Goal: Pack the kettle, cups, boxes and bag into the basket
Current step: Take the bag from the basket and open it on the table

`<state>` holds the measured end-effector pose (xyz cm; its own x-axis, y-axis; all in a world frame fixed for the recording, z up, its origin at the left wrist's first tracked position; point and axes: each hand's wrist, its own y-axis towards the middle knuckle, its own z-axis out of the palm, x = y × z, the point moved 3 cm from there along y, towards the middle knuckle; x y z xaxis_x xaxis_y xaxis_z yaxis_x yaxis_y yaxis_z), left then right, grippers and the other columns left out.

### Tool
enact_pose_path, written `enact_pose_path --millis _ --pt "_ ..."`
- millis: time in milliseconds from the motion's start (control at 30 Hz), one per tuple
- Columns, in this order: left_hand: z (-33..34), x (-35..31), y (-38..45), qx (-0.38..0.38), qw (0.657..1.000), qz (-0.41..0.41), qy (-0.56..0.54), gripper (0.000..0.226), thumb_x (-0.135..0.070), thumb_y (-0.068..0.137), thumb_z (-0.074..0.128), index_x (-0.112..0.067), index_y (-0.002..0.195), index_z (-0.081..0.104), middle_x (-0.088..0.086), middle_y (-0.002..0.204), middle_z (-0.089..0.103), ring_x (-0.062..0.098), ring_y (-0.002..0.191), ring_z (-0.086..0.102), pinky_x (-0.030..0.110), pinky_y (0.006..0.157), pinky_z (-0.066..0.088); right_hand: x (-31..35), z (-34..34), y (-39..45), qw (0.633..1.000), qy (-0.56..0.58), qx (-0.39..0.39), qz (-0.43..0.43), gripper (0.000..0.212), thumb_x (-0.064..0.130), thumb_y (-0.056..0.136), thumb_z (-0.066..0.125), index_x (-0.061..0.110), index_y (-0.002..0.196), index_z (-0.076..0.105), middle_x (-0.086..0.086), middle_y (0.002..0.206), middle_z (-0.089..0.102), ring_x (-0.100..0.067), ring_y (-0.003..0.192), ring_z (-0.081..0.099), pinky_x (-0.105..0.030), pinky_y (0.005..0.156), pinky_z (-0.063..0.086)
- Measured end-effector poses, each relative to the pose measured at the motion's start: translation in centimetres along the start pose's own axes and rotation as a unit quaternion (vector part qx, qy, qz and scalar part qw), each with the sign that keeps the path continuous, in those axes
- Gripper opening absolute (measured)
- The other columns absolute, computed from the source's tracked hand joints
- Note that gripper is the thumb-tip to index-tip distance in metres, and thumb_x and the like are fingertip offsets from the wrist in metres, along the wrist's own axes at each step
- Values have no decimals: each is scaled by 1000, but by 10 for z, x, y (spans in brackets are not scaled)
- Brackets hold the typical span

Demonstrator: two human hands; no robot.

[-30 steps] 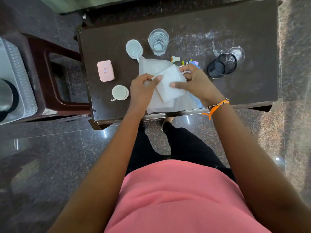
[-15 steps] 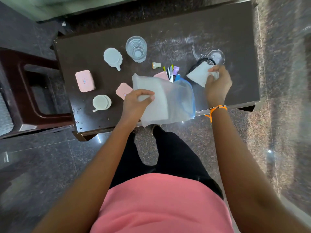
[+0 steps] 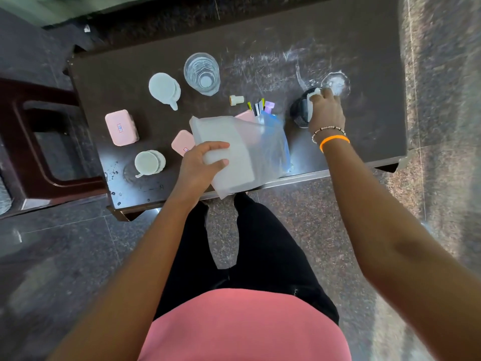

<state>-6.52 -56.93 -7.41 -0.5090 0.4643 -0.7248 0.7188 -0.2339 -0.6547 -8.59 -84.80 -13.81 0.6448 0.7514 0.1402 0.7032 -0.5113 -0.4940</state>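
Dark scratched tabletop fills my view from above, grey stone floor around it. My left hand grips the clear plastic bag at the table's near edge, thumb and fingers curled round its white contents. Behind the bag a few coloured sachets stick up. Over to the right, my right hand holds a folded white piece at the rim of the black mesh cup, fingers curled on it. Left of the bag lie two pink boxes, the smaller one touching the bag, and two pale cups on their sides. A clear glass stands farther back, a small white cap near it. Dark wooden stool at far left.
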Motion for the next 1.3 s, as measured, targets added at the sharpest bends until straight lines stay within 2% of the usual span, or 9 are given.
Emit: enact_pose_path --millis 167,333,467,567,700,867,1000,1167,1300 --pt "-8 5 3 -2 998 -23 -63 32 3 81 65 -25 97 68 -12 103 62 -8 82 60 9 69 51 2 0 11 992 109 54 15 49 -3 86 46 11 133 48 -19 151 28 -36 137 29 -39 114 30" --pt "-15 16 6 -2 989 -70 -133 33 1 86 60 -27 100 68 -2 125 58 12 111 56 24 91 51 11 -2 -46 964 231 -108 71 43 14 89 50 6 131 45 -16 139 42 -33 126 40 -32 103 27" --pt "-15 20 4 13 973 -101 -206 36 5 90 50 -26 101 65 2 140 48 18 125 47 29 96 48 49 37 -95 747 590 119 282 60 26 91 57 16 137 20 -9 108 53 -23 85 57 -31 75 43" --pt "-21 24 2 -12 969 -114 -221 33 6 88 53 -26 97 53 -1 128 50 18 120 48 24 82 51 80 48 -100 613 711 196 283 62 -3 89 52 15 138 19 -4 99 54 -17 75 55 -34 73 49" --pt "-47 37 10 -103 969 -164 -153 58 -27 83 68 -29 124 26 -4 116 55 18 113 54 33 90 46 90 38 -87 771 599 157 150 38 -23 80 43 11 98 43 -12 101 45 -21 92 48 -47 90 49" --pt "-71 60 20 -35 962 -260 -79 76 -53 84 58 -31 144 17 -1 106 64 17 87 63 34 86 51 90 47 -103 749 596 282 71 48 -24 83 40 13 112 34 -5 80 44 -6 63 53 -20 61 54" --pt "-63 68 20 -82 981 -176 -22 42 -11 85 60 -17 125 47 1 101 58 15 79 56 22 60 46 82 55 -114 818 533 216 26 56 -21 81 49 18 111 22 -5 81 48 3 45 52 -10 49 47" --pt "-61 63 10 -171 978 -88 -85 29 0 84 43 -27 77 49 -3 82 51 16 72 48 17 47 43 81 56 -129 867 475 140 -54 32 -16 81 48 8 101 54 -12 105 52 -5 79 51 -1 58 38" --pt "-61 65 4 8 992 -87 -90 25 -2 92 47 -22 102 59 1 100 60 14 84 57 25 68 51 77 69 -136 863 462 201 -33 49 0 76 71 6 123 55 -2 114 53 -8 96 48 -2 70 39"
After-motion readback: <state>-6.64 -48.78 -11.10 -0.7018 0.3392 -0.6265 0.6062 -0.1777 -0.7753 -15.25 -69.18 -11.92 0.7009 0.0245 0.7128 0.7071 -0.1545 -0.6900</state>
